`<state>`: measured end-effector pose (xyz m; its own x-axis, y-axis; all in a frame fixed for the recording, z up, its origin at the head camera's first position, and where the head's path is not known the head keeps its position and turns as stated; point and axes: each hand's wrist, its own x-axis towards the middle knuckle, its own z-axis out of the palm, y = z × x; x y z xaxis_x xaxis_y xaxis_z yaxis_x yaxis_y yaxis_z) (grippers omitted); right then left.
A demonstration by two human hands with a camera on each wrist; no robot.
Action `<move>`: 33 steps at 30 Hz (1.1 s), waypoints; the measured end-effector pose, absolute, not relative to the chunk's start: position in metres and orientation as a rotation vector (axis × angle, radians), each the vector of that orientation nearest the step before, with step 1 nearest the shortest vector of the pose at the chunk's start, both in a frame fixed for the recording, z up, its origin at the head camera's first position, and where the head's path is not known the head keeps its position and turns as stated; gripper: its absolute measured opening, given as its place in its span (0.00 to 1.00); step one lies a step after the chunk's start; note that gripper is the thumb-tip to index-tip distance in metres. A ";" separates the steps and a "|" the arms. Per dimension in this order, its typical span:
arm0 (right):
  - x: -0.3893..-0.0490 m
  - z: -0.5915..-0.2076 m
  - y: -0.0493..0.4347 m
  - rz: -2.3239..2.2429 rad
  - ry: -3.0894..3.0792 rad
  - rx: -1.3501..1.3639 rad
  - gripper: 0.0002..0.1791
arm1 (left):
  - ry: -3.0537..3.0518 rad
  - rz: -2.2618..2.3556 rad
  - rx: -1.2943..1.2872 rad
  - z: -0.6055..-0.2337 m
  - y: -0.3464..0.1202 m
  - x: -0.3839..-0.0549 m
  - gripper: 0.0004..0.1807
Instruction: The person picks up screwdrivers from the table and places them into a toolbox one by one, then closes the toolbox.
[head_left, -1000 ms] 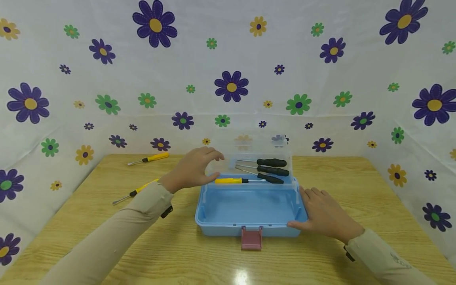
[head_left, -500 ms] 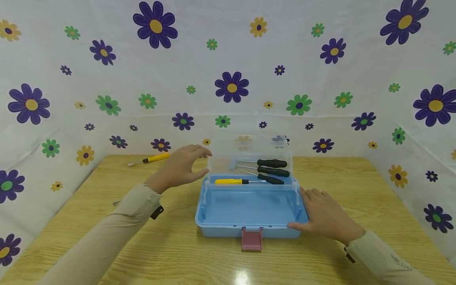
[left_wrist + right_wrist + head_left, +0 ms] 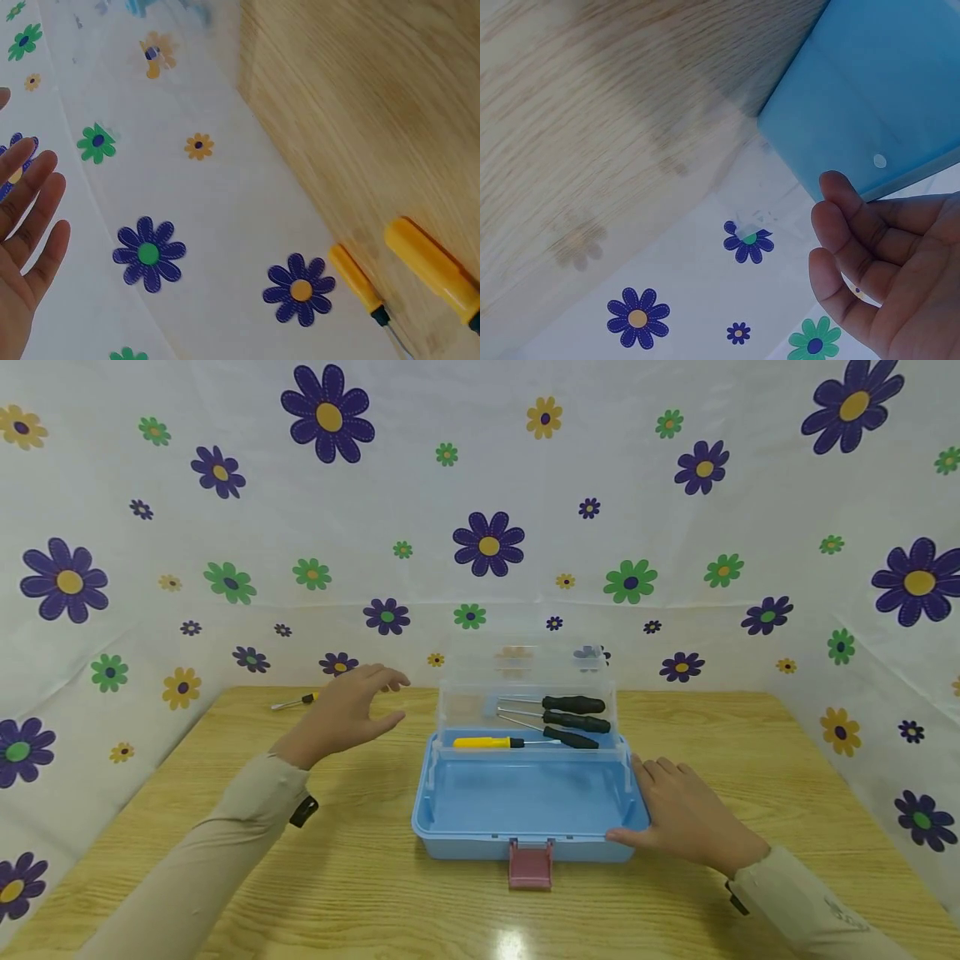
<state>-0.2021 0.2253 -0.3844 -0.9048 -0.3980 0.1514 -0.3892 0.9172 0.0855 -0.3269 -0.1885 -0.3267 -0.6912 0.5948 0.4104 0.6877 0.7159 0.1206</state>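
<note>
In the head view my left hand is in the air left of the light-blue toolbox, fingers apart and holding nothing. It partly covers a yellow-handled screwdriver at the table's back left. The left wrist view has two yellow screwdrivers on the table, a nearer one and a farther one. My right hand grips the toolbox's right side, thumb over the front corner and fingers along the outer wall. A yellow screwdriver and three black-handled screwdrivers lie at the toolbox's back, on the clear plastic part.
The toolbox's clear lid stands raised at the back. Its pink latch hangs down in front. A flower-patterned white cloth encloses the wooden table at the back and sides.
My left hand has moved left, away from the toolbox, and now covers more of the screwdrivers at left. The right hand and the toolbox have stayed in place.
</note>
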 end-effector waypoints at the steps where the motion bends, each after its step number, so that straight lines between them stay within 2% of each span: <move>1: -0.202 -0.385 0.225 -0.079 -2.915 0.599 0.60 | -2.588 -0.373 -0.986 -0.328 -0.192 -0.327 0.20; 20: -0.202 -0.386 0.227 -0.081 -2.909 0.606 0.59 | -2.745 -0.307 -0.643 -0.363 -0.258 -0.338 0.17; 33: -0.202 -0.385 0.227 -0.090 -2.897 0.621 0.60 | -2.856 -0.245 -0.545 -0.377 -0.270 -0.339 0.19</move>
<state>-0.2020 0.2271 -0.3846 -0.8972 -0.4117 0.1596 -0.4010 0.9111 0.0958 -0.3392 -0.2701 -0.3767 -0.9062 0.3424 0.2483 0.3797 0.9171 0.1212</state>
